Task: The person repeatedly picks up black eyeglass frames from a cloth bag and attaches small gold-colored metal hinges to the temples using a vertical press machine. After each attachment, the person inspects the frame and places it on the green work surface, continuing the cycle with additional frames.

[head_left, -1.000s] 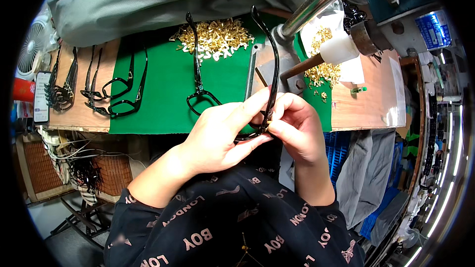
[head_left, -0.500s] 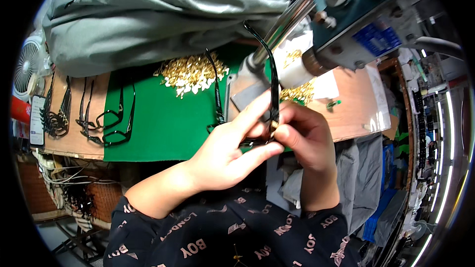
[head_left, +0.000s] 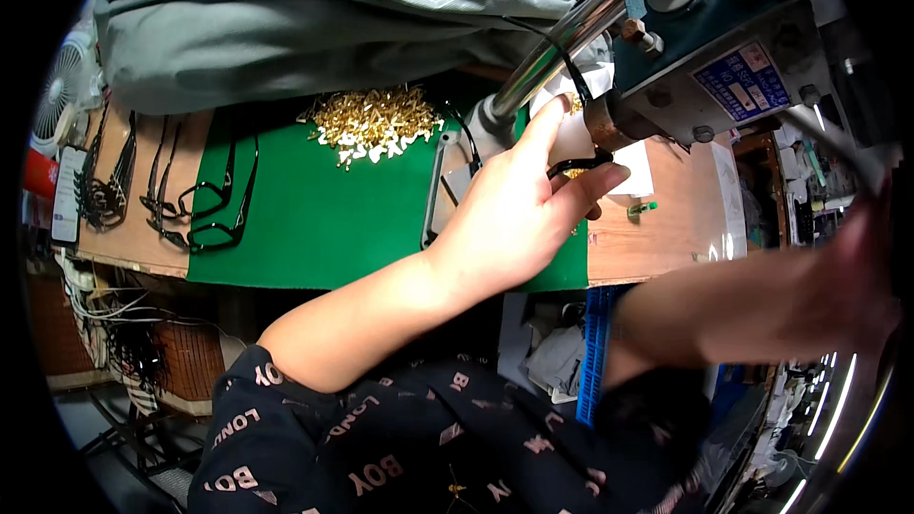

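My left hand [head_left: 519, 200] is closed on a black eyeglass frame [head_left: 579, 164], pinching it between thumb and fingers. It keeps the frame against the white cylindrical tip [head_left: 573, 139] of a bench press [head_left: 666, 86]. One temple of the frame rises past the press's steel column; part of the frame is hidden behind my hand. My right hand [head_left: 862, 243] is stretched far to the right, smeared by motion, close to the grey lever [head_left: 836, 145] of the press. Whether it grips the lever cannot be made out.
Gold-coloured small metal parts [head_left: 376, 122] lie heaped on the green mat [head_left: 314, 219]. Several black eyeglass frames [head_left: 214, 228] rest at the left, beside a phone [head_left: 67, 195] and a fan [head_left: 59, 100]. Grey cloth [head_left: 286, 29] bulges behind. A small green item [head_left: 643, 210] lies on the wooden tabletop.
The eyeglass frame has moved up and right to the press tip in my left hand. My right hand has let go of the frame and swung far right toward the lever.
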Available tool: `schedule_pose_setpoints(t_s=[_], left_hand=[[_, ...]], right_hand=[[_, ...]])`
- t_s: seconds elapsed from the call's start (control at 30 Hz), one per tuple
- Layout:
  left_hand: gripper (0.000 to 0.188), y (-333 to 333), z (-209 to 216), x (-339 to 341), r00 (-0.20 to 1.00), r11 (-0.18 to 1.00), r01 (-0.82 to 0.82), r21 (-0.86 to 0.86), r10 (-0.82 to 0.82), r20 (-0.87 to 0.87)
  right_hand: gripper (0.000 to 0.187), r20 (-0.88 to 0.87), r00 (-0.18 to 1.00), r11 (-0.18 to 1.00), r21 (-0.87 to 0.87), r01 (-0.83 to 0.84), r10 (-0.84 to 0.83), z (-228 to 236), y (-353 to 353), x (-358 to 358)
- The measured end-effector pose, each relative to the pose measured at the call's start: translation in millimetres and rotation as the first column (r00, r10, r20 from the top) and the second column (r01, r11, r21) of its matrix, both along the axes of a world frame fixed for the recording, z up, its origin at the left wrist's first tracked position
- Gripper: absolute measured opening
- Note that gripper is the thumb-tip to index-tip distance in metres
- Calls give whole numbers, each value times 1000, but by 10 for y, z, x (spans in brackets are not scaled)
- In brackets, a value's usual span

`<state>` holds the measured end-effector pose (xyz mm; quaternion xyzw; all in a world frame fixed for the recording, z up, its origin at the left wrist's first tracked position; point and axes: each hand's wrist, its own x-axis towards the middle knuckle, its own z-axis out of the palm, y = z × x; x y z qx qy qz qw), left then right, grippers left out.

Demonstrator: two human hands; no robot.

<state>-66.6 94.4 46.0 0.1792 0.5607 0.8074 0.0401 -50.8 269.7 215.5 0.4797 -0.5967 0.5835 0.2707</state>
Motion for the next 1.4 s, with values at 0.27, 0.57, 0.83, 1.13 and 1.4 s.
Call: schedule_pose_setpoints(t_s=[0.27, 0.57, 0.83, 1.13, 1.4], left_hand=[[75, -511, -321, 215, 851, 790, -320, -523, -3, -526], [29, -1984, -308, 1567, 865, 209, -412, -887, 395, -309], [56, -2617, -327, 777, 705, -172, -704, -689, -42, -708], [51, -2508, -277, 309, 807, -84, -590, -803, -51, -588], [31, -2432, 662, -1029, 243, -22, -968, -251, 190, -951]], right_hand=[[36, -131, 921, 907, -272, 323, -367, -352, -92, 48], [21, 362, 770, 824, -12, 567, -525, -1875, -305, 163], [48, 434, 899, 996, 18, -82, 66, -1460, -657, 401], [50, 249, 781, 810, -315, -494, 573, -805, -884, 1079], [53, 320, 712, 779, -324, -537, 625, -612, -1131, 1032]])
